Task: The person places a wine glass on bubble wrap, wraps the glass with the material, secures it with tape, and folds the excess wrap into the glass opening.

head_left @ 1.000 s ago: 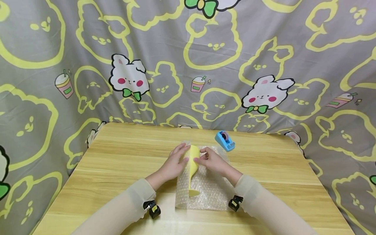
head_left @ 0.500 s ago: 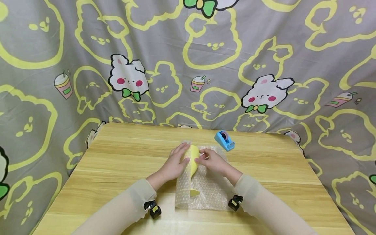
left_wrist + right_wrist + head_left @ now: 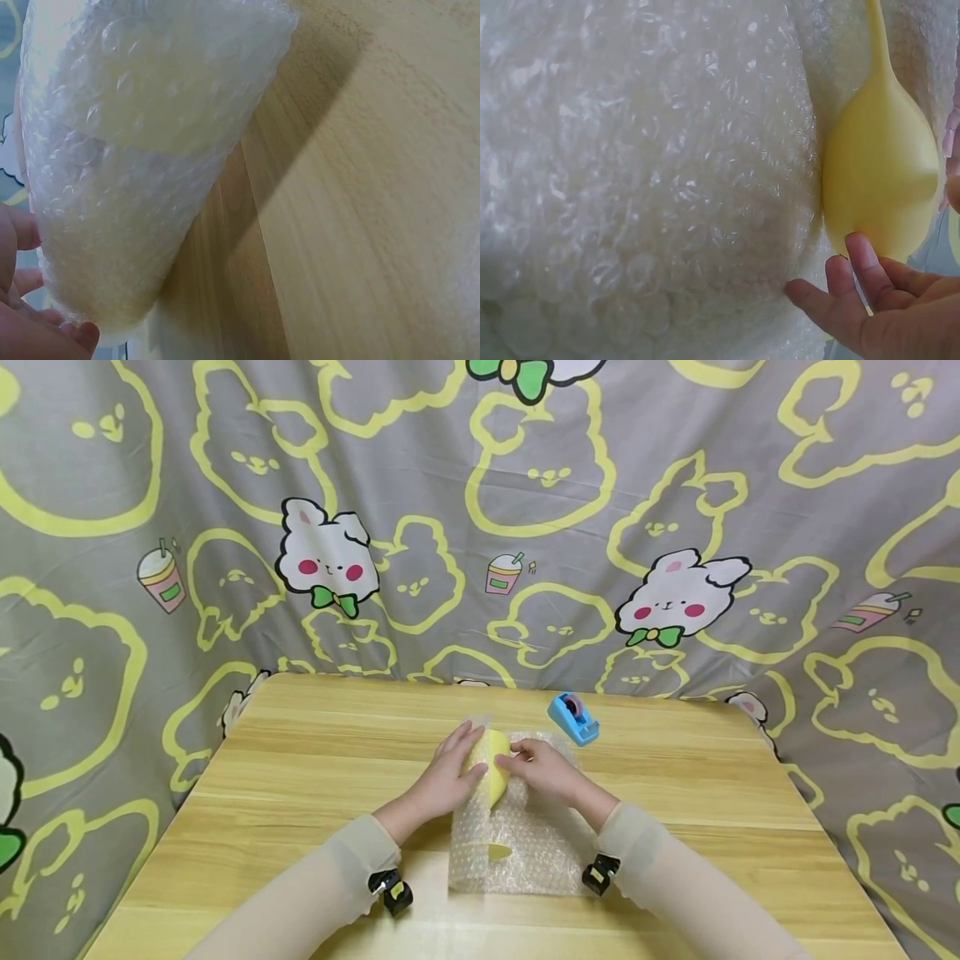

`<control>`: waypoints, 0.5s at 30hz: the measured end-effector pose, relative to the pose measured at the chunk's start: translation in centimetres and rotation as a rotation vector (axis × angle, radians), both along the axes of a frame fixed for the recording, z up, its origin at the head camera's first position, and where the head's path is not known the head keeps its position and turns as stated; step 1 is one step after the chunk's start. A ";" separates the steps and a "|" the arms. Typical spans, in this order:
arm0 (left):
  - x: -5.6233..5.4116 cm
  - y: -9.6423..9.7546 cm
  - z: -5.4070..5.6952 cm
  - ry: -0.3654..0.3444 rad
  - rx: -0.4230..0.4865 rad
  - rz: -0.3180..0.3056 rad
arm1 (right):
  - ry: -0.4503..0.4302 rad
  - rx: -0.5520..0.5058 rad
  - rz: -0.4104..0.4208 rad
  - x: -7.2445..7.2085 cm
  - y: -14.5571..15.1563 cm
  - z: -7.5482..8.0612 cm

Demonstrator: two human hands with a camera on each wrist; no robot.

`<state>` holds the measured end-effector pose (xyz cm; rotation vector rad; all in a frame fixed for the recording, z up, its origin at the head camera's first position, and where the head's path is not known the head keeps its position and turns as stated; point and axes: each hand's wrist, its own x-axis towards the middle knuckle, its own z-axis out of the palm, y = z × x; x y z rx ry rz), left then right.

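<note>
Yellow goblet [image 3: 499, 781] on bubble wrap [image 3: 543, 856], mid-table, about halfway between the left and right edges; bowl toward the table's [image 3: 322, 760] far edge, foot toward the near edge. Left hand [image 3: 453, 777] grips the wrap's left flap, fingers and thumb curled round it, pressing it against the bowl. Right hand [image 3: 547, 770] pinches the bowl near the rim, thumb on the outside. Versus one second ago: flap has come further right over the goblet, stem now covered in the head view, less of the bowl and foot bare. Right hand about same spot. Blue tape dispenser [image 3: 574, 723] unmoved, near the far edge, right of middle. Patterned curtain [image 3: 442, 468] behind.
</note>
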<state>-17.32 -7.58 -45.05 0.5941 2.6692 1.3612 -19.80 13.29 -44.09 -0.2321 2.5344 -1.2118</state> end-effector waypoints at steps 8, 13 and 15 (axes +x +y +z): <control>-0.1 0.0 0.0 -0.020 -0.008 -0.016 | 0.036 0.110 -0.029 -0.3 -0.8 0.4; -0.2 0.2 0.0 -0.030 -0.007 -0.014 | 0.025 0.159 -0.041 -0.5 -1.0 0.6; -0.2 0.2 0.0 -0.034 -0.008 -0.013 | 0.012 0.156 -0.046 -0.6 -0.9 0.6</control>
